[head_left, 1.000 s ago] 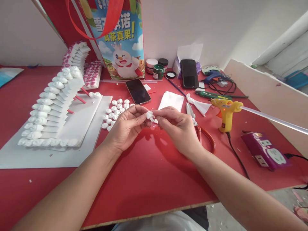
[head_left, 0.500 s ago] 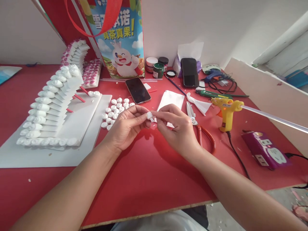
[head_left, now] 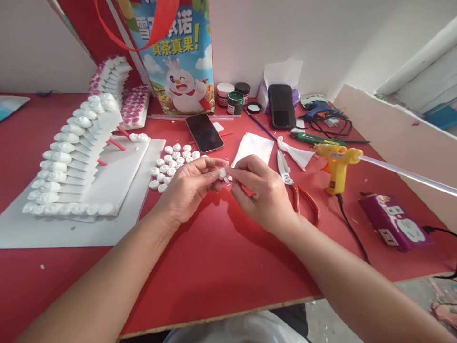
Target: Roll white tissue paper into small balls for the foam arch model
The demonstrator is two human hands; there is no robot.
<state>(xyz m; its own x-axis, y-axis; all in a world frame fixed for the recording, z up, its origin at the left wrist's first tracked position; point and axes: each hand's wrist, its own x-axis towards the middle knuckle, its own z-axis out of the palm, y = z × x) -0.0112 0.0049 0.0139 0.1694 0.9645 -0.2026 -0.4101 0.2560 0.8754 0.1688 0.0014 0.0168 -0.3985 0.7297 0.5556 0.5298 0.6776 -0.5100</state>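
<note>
Between my two hands is a small white rolled paper rosette (head_left: 223, 172), with a short strip end hanging below it. My left hand (head_left: 187, 190) pinches it between thumb and fingers. From the other side, the fingertips of my right hand (head_left: 264, 193) are closed on the same rosette. Beyond my left hand lies a cluster of finished white rosettes (head_left: 172, 164). A stack of white paper sheets (head_left: 253, 150) sits just behind my right hand. Beside that hand, scissors (head_left: 286, 177) with red handles lie with their blades pointing away.
At left, a white stepped model (head_left: 71, 157) edged with rosettes stands on a white board (head_left: 117, 233). A phone (head_left: 204, 132), paint jars (head_left: 234, 103) and a printed bag (head_left: 178, 71) are behind. On the right are a yellow glue gun (head_left: 335, 166) and a purple power strip (head_left: 392, 221).
The rosette has turned slightly between my fingertips, and its strip end now shows lower down. My hands stay in nearly the same place.
</note>
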